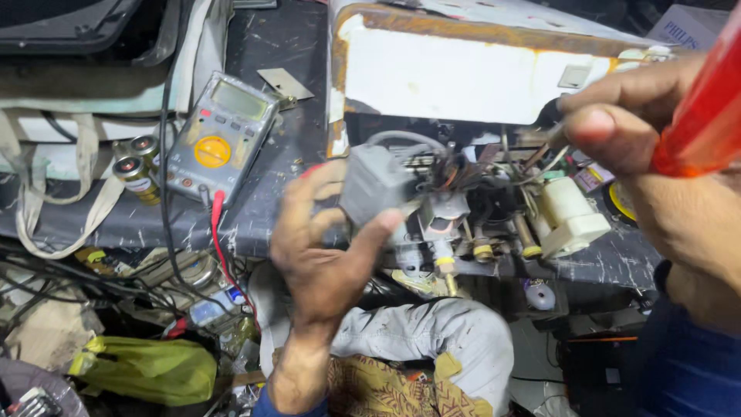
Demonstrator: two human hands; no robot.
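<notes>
Your left grip [324,247] clasps the grey block [376,185] pulled clear of the opened appliance [455,73] yet wired to it at the worktop [262,208] edge, while your right grip [641,116] pinches the red-handled screwdriver [698,116] beside the exposed wiring [478,174], so work looks midway.

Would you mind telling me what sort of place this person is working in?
Probably a small electronics or appliance repair bench. A digital multimeter with its leads lies on the scratched dark worktop, the left hand holds a grey component wired into an opened rusty appliance, and the right hand grips a red-handled screwdriver.
</notes>
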